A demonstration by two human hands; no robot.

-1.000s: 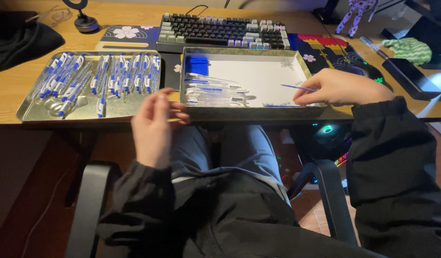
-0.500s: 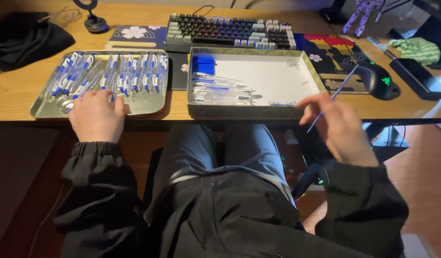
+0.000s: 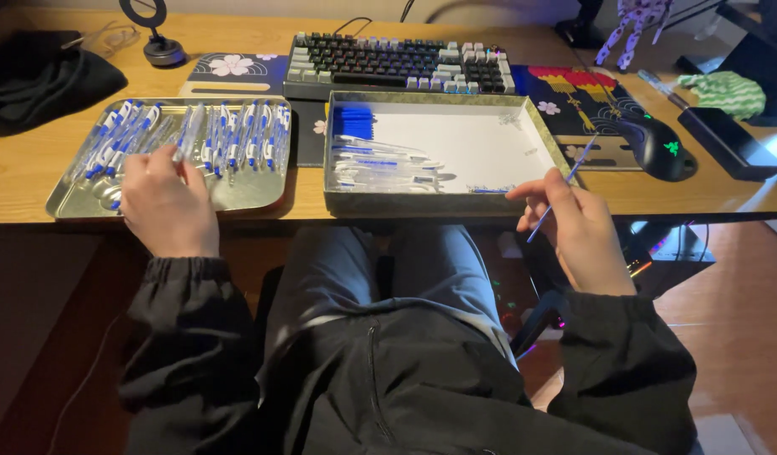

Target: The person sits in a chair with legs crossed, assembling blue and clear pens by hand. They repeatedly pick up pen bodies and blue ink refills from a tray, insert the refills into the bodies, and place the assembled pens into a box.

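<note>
Pen (image 3: 189, 135) pinched in your left hand (image 3: 165, 202) above the metal tray (image 3: 85, 198). Your right hand (image 3: 578, 227) grips a thin ink refill (image 3: 561, 190) beside the box (image 3: 443, 202).

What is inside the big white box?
The box holds a stack of blue caps and clear pen tubes. Its near wall hides whatever lies right behind it.

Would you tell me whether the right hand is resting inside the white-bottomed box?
No, the right hand is outside the box, at its near edge, pinching a thin blue refill.
</note>
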